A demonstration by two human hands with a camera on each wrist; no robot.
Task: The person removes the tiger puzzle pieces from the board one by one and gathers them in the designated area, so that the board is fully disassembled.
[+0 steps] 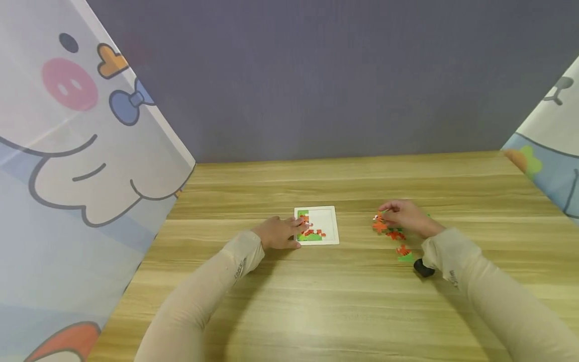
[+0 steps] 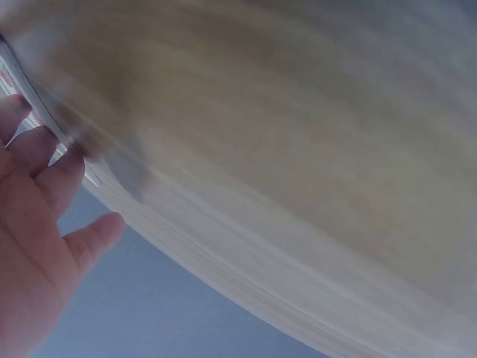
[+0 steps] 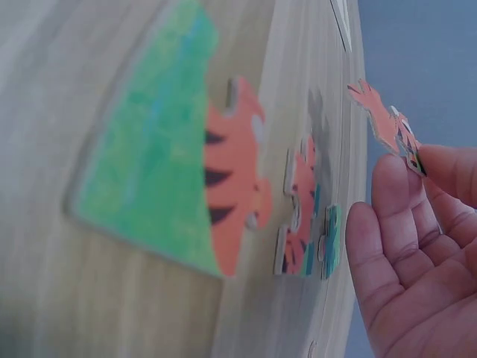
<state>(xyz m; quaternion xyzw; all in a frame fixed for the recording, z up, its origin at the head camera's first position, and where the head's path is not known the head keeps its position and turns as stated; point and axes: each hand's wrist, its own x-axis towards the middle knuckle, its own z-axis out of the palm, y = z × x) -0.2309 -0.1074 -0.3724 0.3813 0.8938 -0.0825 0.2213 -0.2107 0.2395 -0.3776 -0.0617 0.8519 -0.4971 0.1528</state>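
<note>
My left hand (image 1: 278, 234) rests at the left side of a white square puzzle tray (image 1: 336, 229), fingers spread over its edge and the assembled pieces. Joined orange and green jigsaw pieces (image 1: 312, 237) fill the tray's left and lower parts; its upper right shows bare white. Off to the right, my right hand (image 1: 407, 217) pinches an orange jigsaw piece (image 3: 376, 115) with a bit of white and black between thumb and fingers, lifted above the table in the right wrist view. Beneath that hand lie loose pieces, including an orange striped one (image 1: 396, 235) and a green-and-orange one (image 3: 149, 142).
The wooden table (image 1: 316, 291) runs back to a grey panel (image 1: 339, 80). Cartoon-printed sheets (image 1: 59, 166) stand along the left and right sides. A small black object (image 1: 423, 268) sits at the right sleeve cuff.
</note>
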